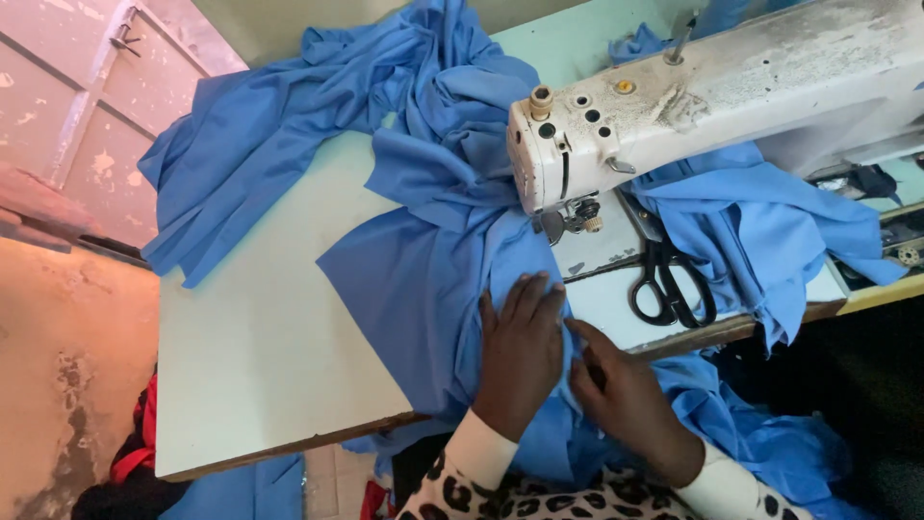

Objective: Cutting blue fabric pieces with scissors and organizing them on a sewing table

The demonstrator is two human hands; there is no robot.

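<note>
Head | white table [260,337], pink wall [67,87] | left hand [520,351], right hand [626,395] flat on blue fabric [423,279]

Lying around one sewing machine [712,91]: one pair of black scissors [669,284], one blue fabric mass [433,250], two hands [525,351] working.

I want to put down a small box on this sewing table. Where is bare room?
The table is bare left of the blue fabric, down to its front edge. A small bare strip lies beside the scissors. Under the sewing machine and around both hands it is crowded.
</note>
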